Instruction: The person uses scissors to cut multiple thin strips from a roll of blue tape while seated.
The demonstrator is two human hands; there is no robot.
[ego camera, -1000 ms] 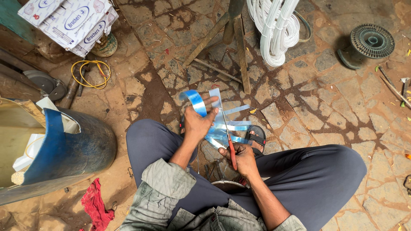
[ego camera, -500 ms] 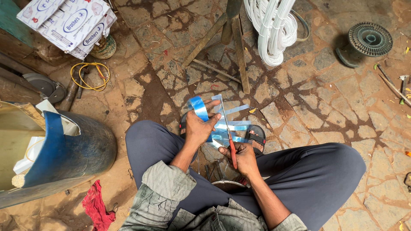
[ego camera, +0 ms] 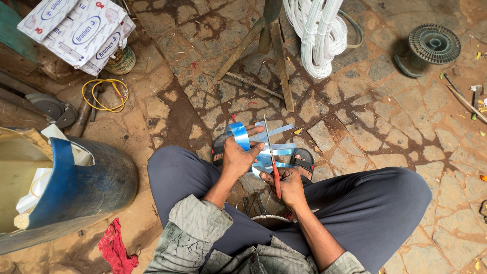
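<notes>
- Left hand point(ego camera: 237, 158), frame centre: grips curled blue strip point(ego camera: 239, 135).
- Right hand point(ego camera: 290, 185): clenched on red-handled scissors point(ego camera: 273, 163).
- Strip looks light, springy, probably slick; pinch near cut.

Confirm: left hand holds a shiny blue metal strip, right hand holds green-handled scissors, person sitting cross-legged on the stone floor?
Not quite. The head view shows red-handled scissors in the right hand, not green. The rest holds: the left hand grips the shiny blue metal strip, and the person sits cross-legged on the stone floor.
</notes>
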